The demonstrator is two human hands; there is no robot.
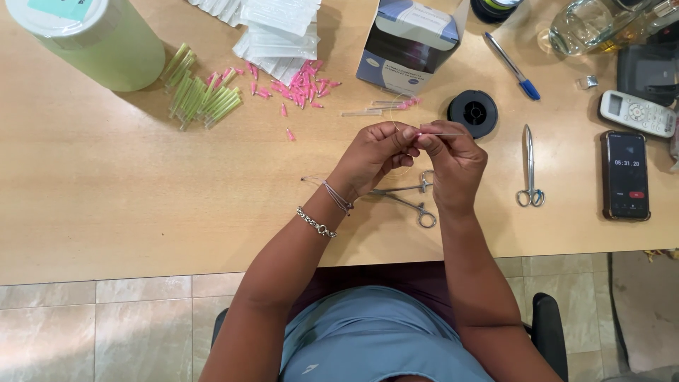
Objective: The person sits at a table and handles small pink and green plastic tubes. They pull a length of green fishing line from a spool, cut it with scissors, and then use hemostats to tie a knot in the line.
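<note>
We pinch a thin steel needle with a pink hub at the frame's centre.

Our left hand and right hand meet fingertip to fingertip, both closed on the thin steel needle with a pink hub, which pokes rightward toward the round black wire spool. Shiny metal forceps lie below our wrists on the smooth pale wooden table; grey floor tiles show beneath.
</note>
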